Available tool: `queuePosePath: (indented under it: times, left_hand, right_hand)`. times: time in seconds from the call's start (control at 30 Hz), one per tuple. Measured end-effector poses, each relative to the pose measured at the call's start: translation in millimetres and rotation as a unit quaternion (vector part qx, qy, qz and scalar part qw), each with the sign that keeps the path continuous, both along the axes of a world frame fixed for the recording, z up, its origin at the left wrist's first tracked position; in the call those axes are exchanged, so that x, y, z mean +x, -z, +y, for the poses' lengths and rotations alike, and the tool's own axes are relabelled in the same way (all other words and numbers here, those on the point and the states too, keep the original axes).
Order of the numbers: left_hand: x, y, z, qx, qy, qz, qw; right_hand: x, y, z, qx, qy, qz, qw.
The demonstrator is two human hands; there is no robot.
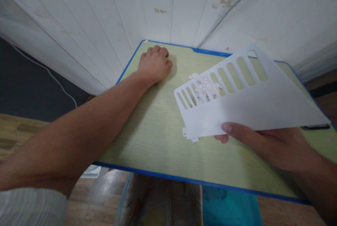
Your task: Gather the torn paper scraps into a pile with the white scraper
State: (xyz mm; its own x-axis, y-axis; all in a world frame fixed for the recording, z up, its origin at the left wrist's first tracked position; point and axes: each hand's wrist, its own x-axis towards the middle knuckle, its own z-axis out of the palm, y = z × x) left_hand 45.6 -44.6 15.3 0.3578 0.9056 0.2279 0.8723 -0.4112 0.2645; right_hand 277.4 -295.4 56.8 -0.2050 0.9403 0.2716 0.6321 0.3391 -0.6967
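A thin white sheet (252, 103) with a row of rounded slots along one edge is tilted above the table. My right hand (279, 145) grips its near edge, thumb on top and fingers underneath. Through the slots show pale, printed paper pieces (209, 87). More small white scraps (190, 134) stick out past the sheet's left end; whether they lie on the table or cling to the sheet I cannot tell. My left hand (155, 65) rests at the table's far left with its fingers curled in. Whatever is under its palm, if anything, is hidden.
The pale green folding-style table (147, 141) has a blue rim and stands against a white plank wall (105, 18). A grey cable (231, 8) runs down the wall. A dark flat object (316, 127) lies at the right, partly under the sheet. Something turquoise (231, 206) is below the front edge.
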Motion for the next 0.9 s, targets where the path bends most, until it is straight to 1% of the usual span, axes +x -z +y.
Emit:
queuePosePath:
  times: [0.07, 0.23, 0.3, 0.47, 0.67, 0.73, 0.8, 0.9]
  left_hand:
    - [-0.6, 2.2, 2.1, 0.003, 0.001, -0.004, 1.000]
    - [-1.3, 3.8, 3.7, 0.001, 0.009, -0.011, 1.000]
    - [-1.2, 3.7, 3.6, 0.001, 0.010, -0.010, 1.000]
    - [-0.7, 3.6, 2.9, 0.009, 0.002, -0.001, 1.000]
    - [-0.1, 2.4, 1.4, 0.015, 0.003, -0.002, 1.000]
    - [0.0, 1.5, 0.8, 0.015, 0.001, 0.000, 1.000]
    - [0.1, 0.3, -0.2, 0.011, 0.001, 0.006, 1.000]
    - [0.0, -1.3, -1.8, 0.005, 0.000, 0.017, 1.000]
  right_hand:
    - [0.2, -0.8, 0.7, -0.007, -0.009, -0.005, 1.000]
    - [5.1, -1.1, 2.9, -0.010, 0.041, -0.010, 0.999]
    - [4.6, 0.1, 2.4, -0.013, 0.047, 0.000, 0.999]
    - [-2.3, -0.9, -1.0, -0.022, 0.012, -0.001, 1.000]
    - [-1.9, -2.3, -0.9, -0.010, 0.020, -0.019, 1.000]
    - [-0.3, 0.1, 0.4, 0.001, 0.035, -0.025, 0.999]
    - [1.5, 3.1, 1.4, 0.008, 0.066, -0.025, 0.997]
    - [3.9, 5.4, 2.3, 0.000, 0.084, -0.016, 0.996]
